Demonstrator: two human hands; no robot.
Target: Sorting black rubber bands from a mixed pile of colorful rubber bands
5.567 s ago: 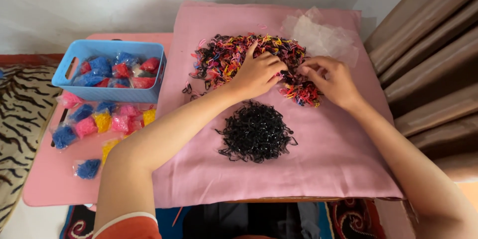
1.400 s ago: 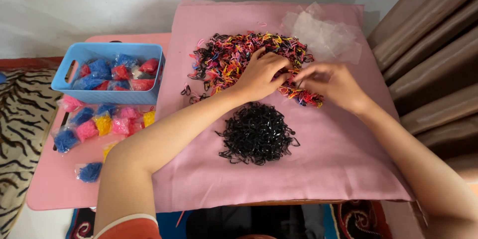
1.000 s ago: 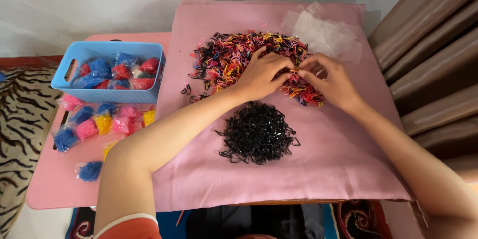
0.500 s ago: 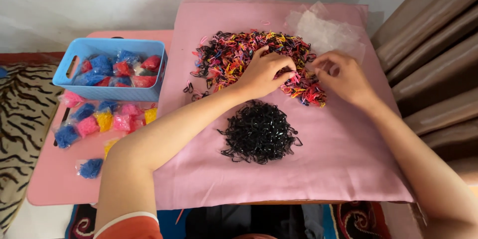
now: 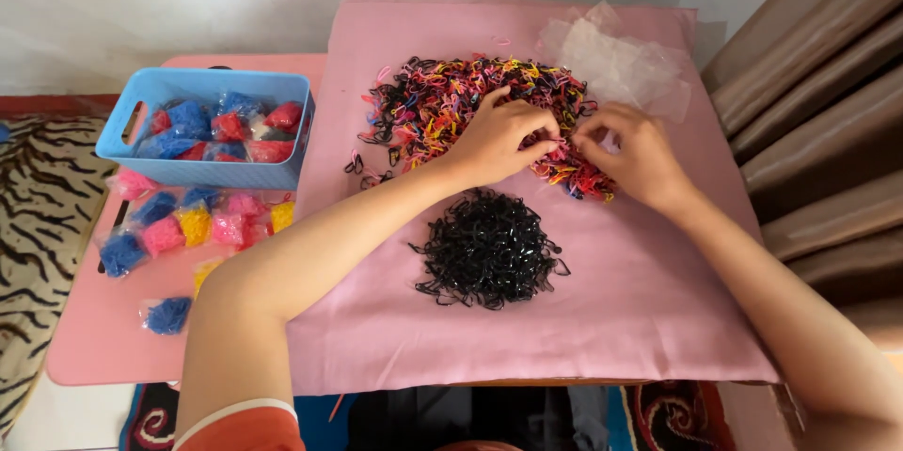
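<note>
A heap of mixed-colour small elastic bands [image 5: 433, 108] lies at the back of a pink cloth [image 5: 621, 282]. My left hand [image 5: 499, 141] rests on the heap with its fingers curled into the bands. My right hand [image 5: 630, 155] is beside it at the heap's right edge, fingertips pinched together among the bands; what they pinch is too small to tell. The two hands nearly touch. A separate pile of black elastic bands [image 5: 487, 249] sits on the cloth just in front of my left hand.
A crumpled clear plastic bag [image 5: 616, 61] lies behind my right hand. A blue basket [image 5: 202, 169] of small filled bags stands at the left on a pink table [image 5: 94, 338], with more small coloured bags [image 5: 193, 225] in front. A brown curtain hangs at the right.
My right hand drew away to the right half a second ago and has come back to the left hand's fingertips. The left hand stays on the heap. The piles look unchanged.
</note>
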